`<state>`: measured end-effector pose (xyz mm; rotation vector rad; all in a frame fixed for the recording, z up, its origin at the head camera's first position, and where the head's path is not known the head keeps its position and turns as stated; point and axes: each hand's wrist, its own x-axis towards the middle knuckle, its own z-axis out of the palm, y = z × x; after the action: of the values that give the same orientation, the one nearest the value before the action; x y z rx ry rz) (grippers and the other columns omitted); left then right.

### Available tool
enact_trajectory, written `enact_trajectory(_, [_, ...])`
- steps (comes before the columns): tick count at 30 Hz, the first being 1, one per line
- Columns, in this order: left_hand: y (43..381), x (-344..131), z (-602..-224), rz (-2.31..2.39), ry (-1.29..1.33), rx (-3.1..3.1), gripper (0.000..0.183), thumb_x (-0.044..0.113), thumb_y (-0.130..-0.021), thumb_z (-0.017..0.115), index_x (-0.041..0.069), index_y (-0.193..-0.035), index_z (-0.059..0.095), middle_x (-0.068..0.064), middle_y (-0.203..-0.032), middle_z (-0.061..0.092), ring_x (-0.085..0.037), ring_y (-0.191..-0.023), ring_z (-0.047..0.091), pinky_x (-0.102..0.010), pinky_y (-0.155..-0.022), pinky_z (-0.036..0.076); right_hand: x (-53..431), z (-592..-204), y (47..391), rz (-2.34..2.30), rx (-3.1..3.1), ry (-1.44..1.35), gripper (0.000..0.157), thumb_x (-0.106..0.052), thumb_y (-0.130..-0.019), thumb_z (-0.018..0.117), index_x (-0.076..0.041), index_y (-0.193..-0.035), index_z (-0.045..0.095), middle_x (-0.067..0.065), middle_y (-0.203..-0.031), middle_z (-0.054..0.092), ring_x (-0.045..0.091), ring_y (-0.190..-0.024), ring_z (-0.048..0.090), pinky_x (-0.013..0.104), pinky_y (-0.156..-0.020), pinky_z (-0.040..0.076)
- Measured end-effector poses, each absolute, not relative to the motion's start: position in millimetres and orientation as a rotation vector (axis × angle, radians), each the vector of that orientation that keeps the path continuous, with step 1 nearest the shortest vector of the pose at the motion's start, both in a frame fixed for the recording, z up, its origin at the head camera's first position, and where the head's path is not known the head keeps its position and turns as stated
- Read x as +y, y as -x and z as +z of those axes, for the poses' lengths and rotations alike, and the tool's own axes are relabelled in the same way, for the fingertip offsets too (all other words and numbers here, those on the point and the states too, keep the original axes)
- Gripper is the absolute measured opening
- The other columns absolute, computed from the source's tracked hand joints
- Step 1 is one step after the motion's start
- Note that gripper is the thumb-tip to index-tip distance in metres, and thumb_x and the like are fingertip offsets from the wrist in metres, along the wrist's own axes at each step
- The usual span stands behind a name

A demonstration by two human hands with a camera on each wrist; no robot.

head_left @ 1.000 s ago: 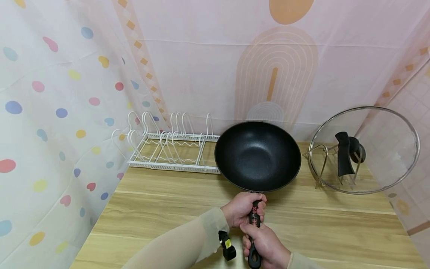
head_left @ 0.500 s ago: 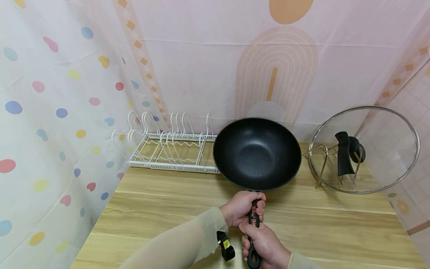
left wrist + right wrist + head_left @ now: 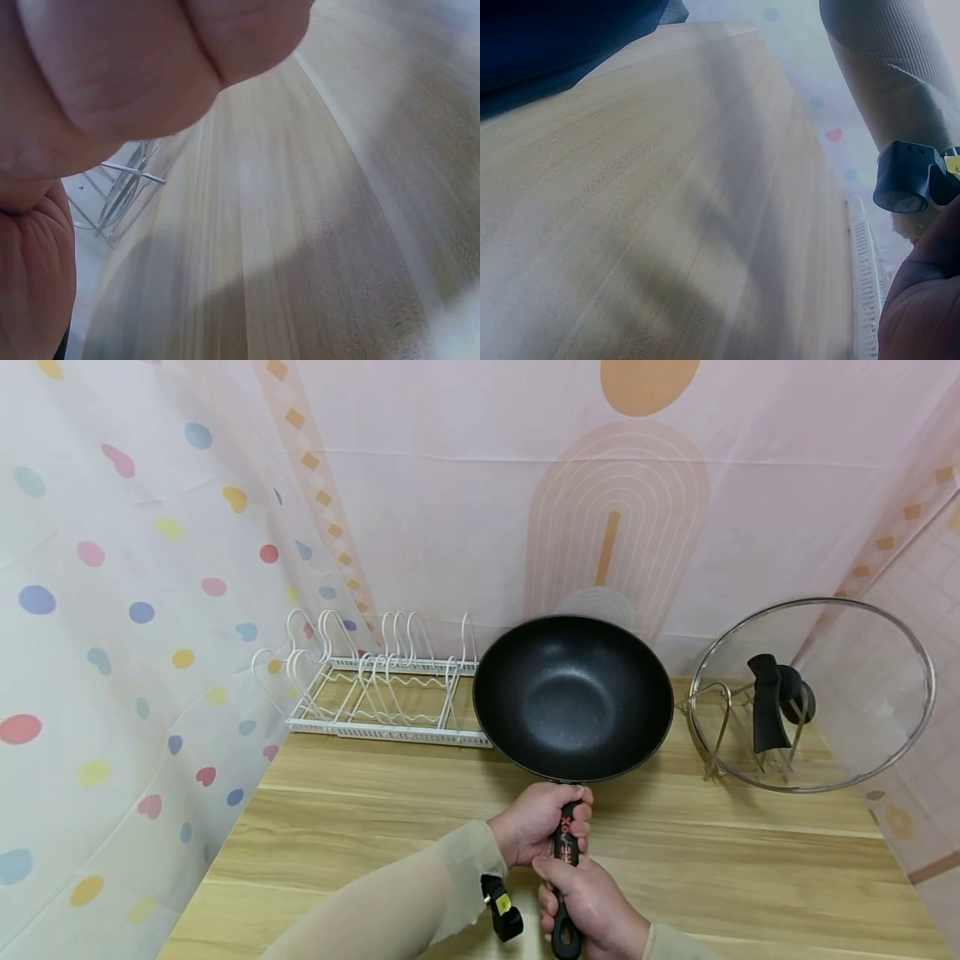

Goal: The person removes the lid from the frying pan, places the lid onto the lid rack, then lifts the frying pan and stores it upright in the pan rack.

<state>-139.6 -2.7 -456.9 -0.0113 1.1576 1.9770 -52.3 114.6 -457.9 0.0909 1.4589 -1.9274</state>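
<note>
A black wok (image 3: 573, 697) is held out in front, its hollow side showing, between the rack and the glass lid. The left hand (image 3: 536, 827) grips its black handle (image 3: 567, 850) close to the pan. Right behind, the right hand (image 3: 592, 902) grips the same handle nearer its looped end. In the left wrist view, curled fingers of the left hand (image 3: 142, 67) fill the upper left, over the wooden tabletop. The right wrist view has only part of the right hand (image 3: 922, 315) at the lower right; the wok is out of that view.
To the left stands a white wire rack (image 3: 390, 739) with upright loops; the wok covers its right end. A glass lid (image 3: 870, 710) with a black knob leans upright on a metal stand (image 3: 723, 718) at the right. Patterned curtains (image 3: 450, 485) hang behind the wooden table (image 3: 360, 810).
The wok has moved slightly up and to the left in the head view and looks a little larger. Both hands keep their grip on the handle; rack and lid stay put.
</note>
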Motion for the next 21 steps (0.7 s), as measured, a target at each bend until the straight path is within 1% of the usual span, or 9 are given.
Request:
enact_trajectory(6, [139.7, -3.3, -455.4, 1.978, -0.001, 1.153, 0.020, 0.021, -0.108, 0.039, 0.018, -0.091, 0.048, 0.011, -0.068, 0.040, -0.005, -0.057, 0.039, -0.021, -0.060, 0.041, 114.6, -455.6, 51.3, -1.934, 1.442, -0.072, 0.034, -0.026, -0.106, 0.052, -0.020, -0.073, 0.050, -0.012, -0.057, 0.049, 0.006, -0.054, 0.053, 0.023, -0.061, 0.047])
enact_trajectory(13, [139.7, -3.2, -454.2, 1.977, -0.023, 1.181, 0.020, 0.022, -0.108, 0.039, 0.018, -0.091, 0.048, 0.010, -0.067, 0.040, -0.006, -0.056, 0.040, -0.021, -0.059, 0.043, 114.0, -452.5, 50.4, -1.938, 1.456, -0.054, 0.034, -0.025, -0.106, 0.052, -0.020, -0.072, 0.049, -0.011, -0.057, 0.049, 0.007, -0.054, 0.053, 0.023, -0.060, 0.047])
enact_trajectory(21, [138.9, -3.7, -450.3, 1.985, -0.019, 1.181, 0.020, 0.021, -0.108, 0.039, 0.018, -0.091, 0.048, 0.010, -0.068, 0.040, -0.005, -0.056, 0.039, -0.021, -0.059, 0.042, 113.6, -450.4, 50.3, -1.939, 1.459, -0.046, 0.037, -0.025, -0.106, 0.052, -0.020, -0.070, 0.049, -0.011, -0.057, 0.048, 0.007, -0.054, 0.053, 0.023, -0.060, 0.047])
